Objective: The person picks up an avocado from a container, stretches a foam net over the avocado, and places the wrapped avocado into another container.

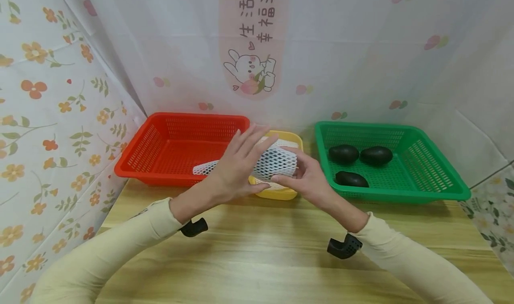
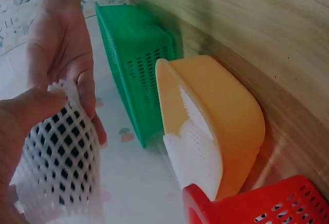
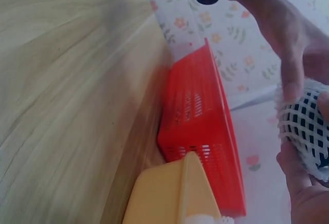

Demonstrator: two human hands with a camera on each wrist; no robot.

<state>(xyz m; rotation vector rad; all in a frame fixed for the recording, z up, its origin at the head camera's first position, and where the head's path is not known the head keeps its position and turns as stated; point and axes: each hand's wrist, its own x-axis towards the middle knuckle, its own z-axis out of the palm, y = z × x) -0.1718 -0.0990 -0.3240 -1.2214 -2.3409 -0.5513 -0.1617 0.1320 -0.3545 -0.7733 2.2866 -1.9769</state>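
Observation:
A white foam net sleeve [image 1: 275, 163] wraps a dark avocado, whose skin shows through the mesh. My right hand [image 1: 307, 174] grips this wrapped avocado, with thumb on the near side and fingers on the far side. Against its left end is my left hand [image 1: 234, 166], fingers stretched out and thumb lower down. In the left wrist view, the left thumb [image 2: 38, 108] overlaps the mesh near the right fingers. Both hands are above the yellow basket [image 1: 277, 195], which contains more white foam nets [image 2: 198, 149].
The green basket [image 1: 401, 195] at the right has three bare avocados [image 1: 376, 155]. A red basket [image 1: 192, 121] stands at the left, with a white net sleeve [image 1: 205, 167] inside, partly behind my left hand. A printed curtain [image 1: 345, 72] hangs behind the wooden table [image 1: 257, 259].

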